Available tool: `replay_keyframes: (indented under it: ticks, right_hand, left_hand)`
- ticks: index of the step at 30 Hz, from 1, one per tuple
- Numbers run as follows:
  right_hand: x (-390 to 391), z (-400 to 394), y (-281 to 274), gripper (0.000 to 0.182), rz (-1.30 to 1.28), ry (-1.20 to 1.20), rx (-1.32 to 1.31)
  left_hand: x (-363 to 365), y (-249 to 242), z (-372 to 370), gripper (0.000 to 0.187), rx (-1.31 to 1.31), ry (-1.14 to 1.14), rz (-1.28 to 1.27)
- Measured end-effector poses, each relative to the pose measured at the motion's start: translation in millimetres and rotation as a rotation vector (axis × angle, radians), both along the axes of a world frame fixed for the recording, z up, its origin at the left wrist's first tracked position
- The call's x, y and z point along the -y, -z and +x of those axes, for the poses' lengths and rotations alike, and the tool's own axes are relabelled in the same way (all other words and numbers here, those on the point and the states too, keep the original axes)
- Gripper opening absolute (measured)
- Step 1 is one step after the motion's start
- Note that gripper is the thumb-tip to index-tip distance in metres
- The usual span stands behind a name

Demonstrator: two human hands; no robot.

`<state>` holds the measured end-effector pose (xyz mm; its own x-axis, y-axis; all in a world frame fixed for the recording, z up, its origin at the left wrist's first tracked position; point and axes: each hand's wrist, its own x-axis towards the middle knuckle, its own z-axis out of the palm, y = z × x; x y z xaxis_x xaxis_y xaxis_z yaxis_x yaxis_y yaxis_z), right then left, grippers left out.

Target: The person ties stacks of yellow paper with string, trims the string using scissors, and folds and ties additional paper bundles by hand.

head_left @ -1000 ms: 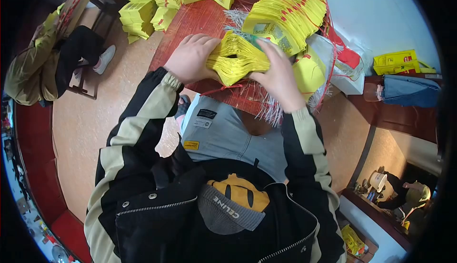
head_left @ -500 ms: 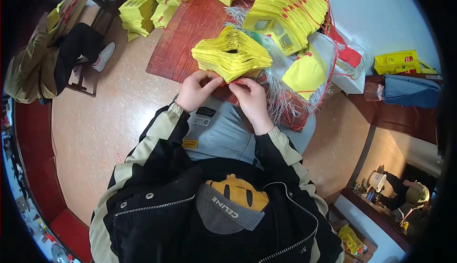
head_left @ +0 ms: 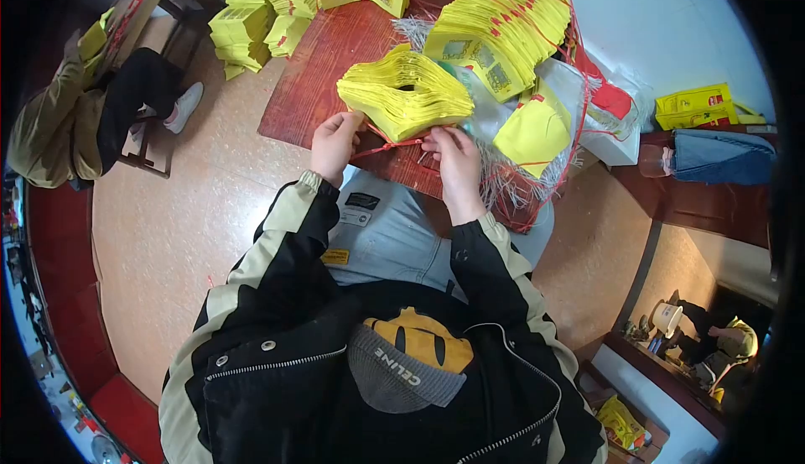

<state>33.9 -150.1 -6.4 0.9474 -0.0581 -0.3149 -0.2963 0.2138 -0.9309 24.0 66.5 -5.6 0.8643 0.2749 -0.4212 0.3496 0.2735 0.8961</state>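
A fanned-out bundle of folded yellow paper (head_left: 402, 99), with a small dark gap at its middle, rests on the dark red wooden table (head_left: 306, 78). Along its near edge runs a red cord (head_left: 386, 146), which appears knotted in the middle. My left hand (head_left: 335, 147) is closed at the bundle's near left corner, pinching one side of the cord. On the near right, my right hand (head_left: 455, 164) pinches the other side, thumb and fingertips together. Grey-white fringe (head_left: 503, 179) hangs beside my right hand.
Long stacks of folded yellow paper (head_left: 495, 40) with red cords lie at the back right, with more stacks (head_left: 243, 28) at the back left. A loose yellow piece (head_left: 534, 134) lies right of the bundle. A person (head_left: 84, 112) sits at left; another person (head_left: 729, 342) is at lower right.
My hands have moved apart, the left one to the left and the right one to the right. The red cord between them now shows, drawn out along the bundle's near edge.
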Motion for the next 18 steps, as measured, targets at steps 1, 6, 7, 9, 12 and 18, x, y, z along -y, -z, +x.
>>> replay_keyframes:
  ticks: [1, 6, 7, 9, 12, 18]
  right_hand:
    - [0, 2, -1, 0.020, 0.023, 0.028, -0.004]
    - [3, 0, 4, 0.014, 0.003, 0.039, 0.001]
    - [4, -1, 6, 0.014, -0.011, 0.024, -0.015]
    - [5, -6, 7, 0.016, -0.026, 0.012, -0.031]
    - [3, -10, 0, 0.027, -0.153, 0.104, 0.036]
    - [9, 26, -19, 0.053, -0.012, 0.190, 0.518]
  left_hand:
    - [0, 0, 2, 0.019, 0.001, 0.002, -0.001]
    - [-9, 4, 3, 0.019, 0.000, -0.013, 0.133]
    - [-10, 5, 1, 0.019, 0.001, -0.009, 0.131]
    - [-13, 4, -3, 0.018, -0.059, 0.039, 0.171]
    - [-13, 2, -4, 0.015, 0.073, 0.023, 0.343]
    - [-11, -24, 12, 0.030, 0.514, -0.215, 0.253]
